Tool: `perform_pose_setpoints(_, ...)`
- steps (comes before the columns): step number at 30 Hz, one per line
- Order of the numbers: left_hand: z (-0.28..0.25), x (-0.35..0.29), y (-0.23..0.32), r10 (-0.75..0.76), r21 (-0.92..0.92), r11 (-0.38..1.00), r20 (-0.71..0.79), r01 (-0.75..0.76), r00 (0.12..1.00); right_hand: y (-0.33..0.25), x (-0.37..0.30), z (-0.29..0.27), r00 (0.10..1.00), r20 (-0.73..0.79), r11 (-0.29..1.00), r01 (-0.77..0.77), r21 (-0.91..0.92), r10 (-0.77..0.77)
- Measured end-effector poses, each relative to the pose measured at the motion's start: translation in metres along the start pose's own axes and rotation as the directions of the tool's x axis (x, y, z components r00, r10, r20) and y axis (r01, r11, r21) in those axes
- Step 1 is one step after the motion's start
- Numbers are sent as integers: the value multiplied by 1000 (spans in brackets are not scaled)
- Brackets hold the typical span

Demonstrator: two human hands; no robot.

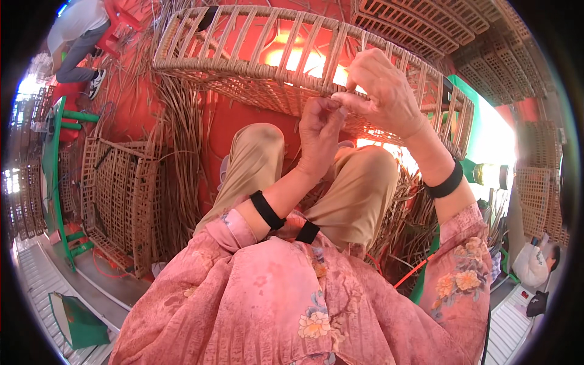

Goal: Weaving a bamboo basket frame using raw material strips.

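and we're live at the long woven basket [286,74], spread beyond the bent knees [261,139], over the red floor [234,109]! the left hand [320,131] is at its near woven edge, between the basket's corners, fingers curled and bunched; the right hand [384,91] is just beside, thumb toward bent fingers. gripping a strand? can't tell! dry strands [182,152] lie left of the knees.

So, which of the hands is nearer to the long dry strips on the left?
Left: the left hand is right of the strips, at the woven basket; the right hand is farther right, at the same basket.
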State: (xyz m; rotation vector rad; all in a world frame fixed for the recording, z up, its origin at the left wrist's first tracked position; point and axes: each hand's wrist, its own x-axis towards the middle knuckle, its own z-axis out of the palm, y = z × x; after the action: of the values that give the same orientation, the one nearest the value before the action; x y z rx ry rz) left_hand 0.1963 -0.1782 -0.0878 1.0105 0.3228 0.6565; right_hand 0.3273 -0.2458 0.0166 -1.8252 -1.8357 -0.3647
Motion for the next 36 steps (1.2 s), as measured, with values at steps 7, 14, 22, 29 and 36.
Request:
perform_pose_setpoints(7,-10,6,-13,75,17,997,91,-77,993,2,-1,1,1000,-11,1000,26,-14,-26)
perform_pose_setpoints(14,-11,7,-11,77,43,996,139,-84,987,-1,0,0,1000,-30,1000,1,12,-1)
perform_pose_setpoints(22,-15,-2,-1,-38,64,997,124,30,991,-10,-2,2,997,-69,999,26,-24,-27)
perform_pose_setpoints(29,-23,-12,1,-3,102,995,120,-9,993,-24,-7,1,1000,-2,1000,-6,-19,6)
perform_pose_setpoints(36,-28,-6,-6,91,158,980,171,-118,981,-17,-1,-2,991,-137,1000,1,-2,-1)
